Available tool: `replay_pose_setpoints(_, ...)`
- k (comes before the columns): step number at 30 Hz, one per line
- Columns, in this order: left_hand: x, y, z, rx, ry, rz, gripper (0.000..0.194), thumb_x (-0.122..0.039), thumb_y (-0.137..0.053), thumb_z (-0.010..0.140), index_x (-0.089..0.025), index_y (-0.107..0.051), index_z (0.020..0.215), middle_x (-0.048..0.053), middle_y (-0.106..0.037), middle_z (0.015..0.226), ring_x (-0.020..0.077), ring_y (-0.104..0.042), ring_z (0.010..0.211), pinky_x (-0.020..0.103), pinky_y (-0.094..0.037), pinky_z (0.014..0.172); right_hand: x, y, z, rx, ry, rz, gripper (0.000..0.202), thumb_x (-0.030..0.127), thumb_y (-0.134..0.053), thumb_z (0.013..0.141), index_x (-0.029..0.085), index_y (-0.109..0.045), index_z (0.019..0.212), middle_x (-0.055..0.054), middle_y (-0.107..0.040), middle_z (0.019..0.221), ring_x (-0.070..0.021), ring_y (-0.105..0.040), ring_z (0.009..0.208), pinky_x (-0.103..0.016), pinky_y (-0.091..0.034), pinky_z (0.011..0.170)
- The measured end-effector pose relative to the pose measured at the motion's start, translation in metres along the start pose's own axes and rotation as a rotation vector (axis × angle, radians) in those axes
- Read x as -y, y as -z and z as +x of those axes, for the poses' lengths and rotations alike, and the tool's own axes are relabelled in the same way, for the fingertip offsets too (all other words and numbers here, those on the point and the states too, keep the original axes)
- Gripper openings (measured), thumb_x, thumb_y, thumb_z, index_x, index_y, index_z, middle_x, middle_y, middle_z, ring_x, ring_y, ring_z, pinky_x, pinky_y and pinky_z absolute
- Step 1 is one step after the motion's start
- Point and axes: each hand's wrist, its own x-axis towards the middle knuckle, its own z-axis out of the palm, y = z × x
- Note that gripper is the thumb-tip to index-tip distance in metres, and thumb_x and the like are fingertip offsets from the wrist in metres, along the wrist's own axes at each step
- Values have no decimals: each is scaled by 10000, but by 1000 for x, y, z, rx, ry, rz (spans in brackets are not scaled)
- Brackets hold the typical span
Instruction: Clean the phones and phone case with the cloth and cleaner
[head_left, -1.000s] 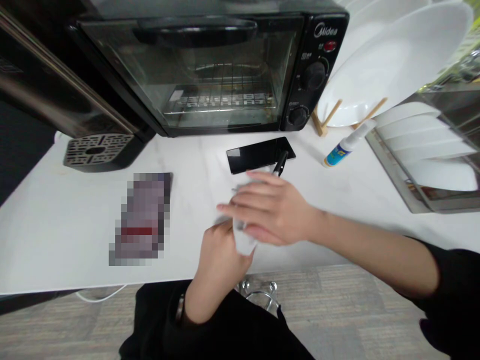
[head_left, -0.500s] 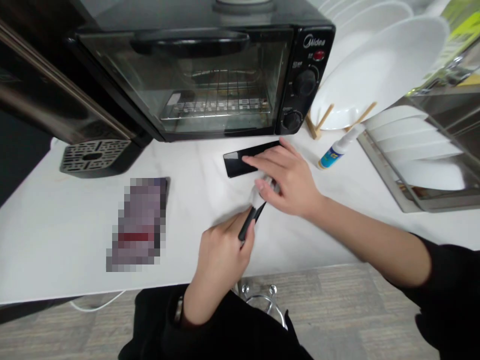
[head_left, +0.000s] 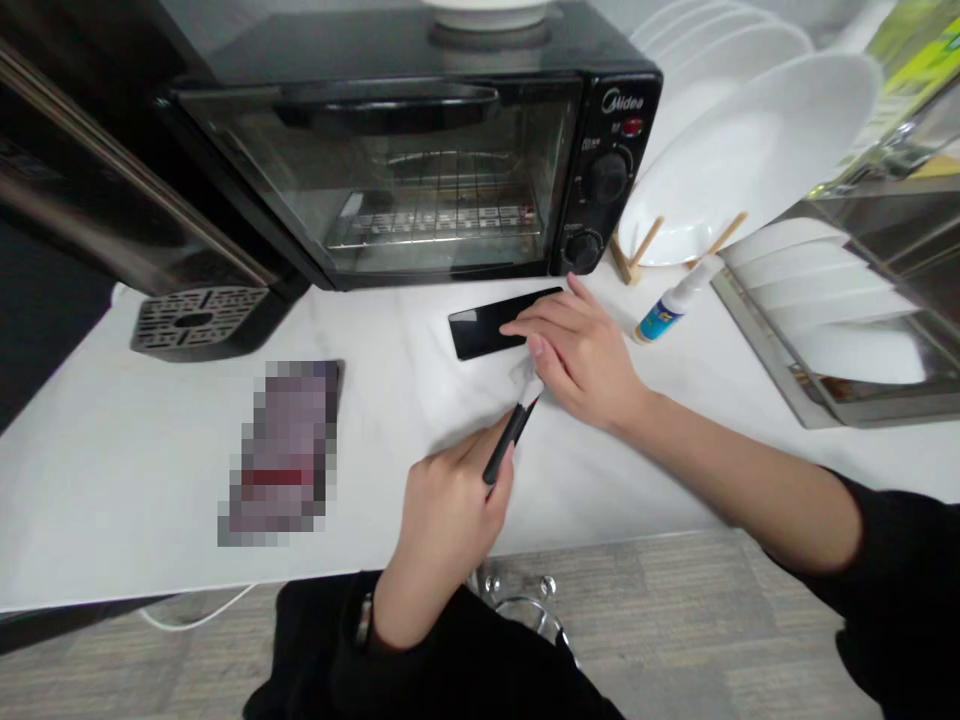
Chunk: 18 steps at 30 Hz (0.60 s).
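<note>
My left hand (head_left: 454,495) is wrapped around a slim black object (head_left: 504,450), tilted up toward the right; its exact kind does not show. Around its far end is a thin whitish, tissue-like piece (head_left: 525,375). My right hand (head_left: 589,360) is closed over this piece, the thumb bent against it and the forefinger stretched left. Beneath those fingers a black smartphone (head_left: 480,330) lies on the white counter (head_left: 405,370), its right part covered. A small spray bottle (head_left: 667,310) with a blue label stands just right of my right hand.
A black toaster oven (head_left: 420,100) stands at the back, with white plates (head_left: 757,140) in a wooden rack (head_left: 626,265) beside it. Bowls fill a metal rack (head_left: 772,365) at right. A drip tray (head_left: 199,320) and a blurred-out flat item (head_left: 285,440) are on the left.
My right thumb has drawn back toward the far end of the black object, baring more of its length. My left hand keeps its grip. The view has shifted slightly.
</note>
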Motion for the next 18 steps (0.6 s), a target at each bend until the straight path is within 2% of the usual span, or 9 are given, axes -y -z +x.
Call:
replay_pose_setpoints(1, 0, 0, 0, 0, -1, 7, 199, -198, -514, 996, -187, -659, 859, 36, -745, 764, 195, -717, 662, 292, -464, 589, 5, -1, -1, 13, 54, 17, 383, 314, -384, 1065, 178, -730, 1153, -74, -762, 1081, -244, -650, 1112, -581, -283, 1248)
replay_pose_setpoints(3, 2, -2, -3, 4, -1, 44, 211, -187, -547, 947, -195, -635, 755, 36, -700, 655, 205, -677, 580, 305, -430, 537, 19, -4, -4, 88, 293, 58, 383, 340, -399, 1065, 166, -698, 1230, -63, -765, 1100, -227, -649, 1134, -530, -258, 1280)
replay_pose_setpoints(5, 4, -4, -5, 13, -9, 74, 213, -182, -580, 897, -205, -609, 687, 39, -668, 602, 215, -646, 538, 315, -406, 509, 23, -6, -6, 141, 481, 88, 413, 386, -408, 1068, 148, -671, 1280, -55, -767, 1093, -205, -664, 1074, -451, -339, 1249)
replay_pose_setpoints(7, 4, -3, -5, 20, -6, 55, 205, -184, -578, 916, -203, -620, 716, 38, -690, 645, 214, -664, 569, 314, -426, 528, 11, -5, -4, 114, 429, 85, 422, 416, -414, 1067, 150, -686, 1250, -61, -770, 1064, -205, -672, 996, -443, -425, 1176)
replay_pose_setpoints(11, 1, 2, -1, 1, -1, -37, 206, -186, -524, 1008, -195, -649, 844, 18, -738, 759, 182, -715, 665, 284, -482, 614, -11, -1, 1, -3, 53, 52, 386, 324, -381, 1073, 188, -738, 1124, -65, -778, 1019, -232, -680, 1022, -547, -389, 1171)
replay_pose_setpoints(12, 0, 2, -1, -4, -6, -36, 213, -189, -524, 1008, -196, -647, 835, 18, -736, 751, 183, -716, 663, 285, -483, 613, -7, -1, 1, -3, 56, 57, 375, 310, -385, 1069, 197, -739, 1124, -57, -782, 1025, -236, -677, 1059, -561, -356, 1194)
replay_pose_setpoints(14, 1, -1, -3, -15, -15, 22, 224, -182, -534, 975, -196, -640, 778, 30, -721, 708, 206, -704, 628, 305, -464, 569, 10, -4, -1, 44, 218, 81, 353, 328, -413, 1061, 199, -730, 1150, -39, -787, 1044, -224, -673, 1092, -533, -321, 1233)
replay_pose_setpoints(16, 3, -3, -5, -30, -33, 111, 222, -163, -545, 916, -200, -630, 715, 43, -694, 649, 234, -678, 575, 329, -424, 513, 25, -7, -3, 107, 435, 101, 366, 376, -442, 1057, 173, -717, 1189, -34, -788, 1050, -199, -681, 1041, -447, -373, 1215)
replay_pose_setpoints(18, 3, -4, -6, -29, -44, 139, 219, -153, -551, 889, -204, -623, 688, 42, -677, 619, 242, -662, 546, 339, -407, 497, 23, -7, -3, 114, 488, 98, 401, 404, -449, 1057, 141, -715, 1200, -45, -784, 1023, -197, -682, 966, -409, -450, 1142)
